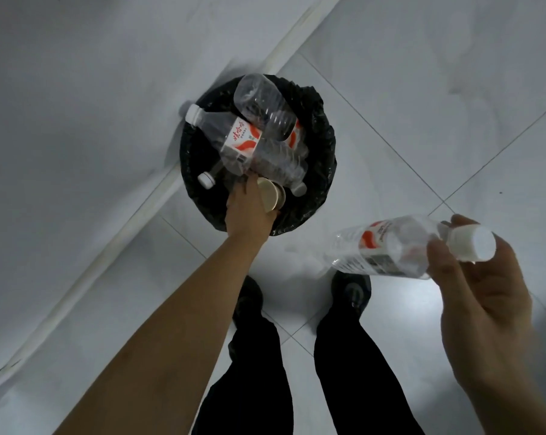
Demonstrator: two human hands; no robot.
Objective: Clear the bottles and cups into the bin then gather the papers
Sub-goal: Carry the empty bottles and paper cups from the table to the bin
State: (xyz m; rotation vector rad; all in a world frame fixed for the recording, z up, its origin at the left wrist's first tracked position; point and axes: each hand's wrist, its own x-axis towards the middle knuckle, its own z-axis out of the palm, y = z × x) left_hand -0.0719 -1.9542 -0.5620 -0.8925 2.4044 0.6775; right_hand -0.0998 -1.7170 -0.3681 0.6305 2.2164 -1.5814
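A round bin (pixel 323 171) lined with a black bag stands on the floor against the wall. Several clear plastic bottles (pixel 243 139) with red-and-white labels lie piled in it. My left hand (pixel 249 211) reaches down over the bin's near rim and holds stacked beige paper cups (pixel 270 193) just above the pile. My right hand (pixel 481 277) is raised at the right, gripping another clear bottle (pixel 387 246) by its neck and white cap, its body pointing left toward the bin.
A white wall with a pale baseboard (pixel 140 211) runs diagonally behind the bin. Glossy white floor tiles (pixel 422 120) spread to the right. My legs in black trousers and dark shoes (pixel 351 290) stand just in front of the bin.
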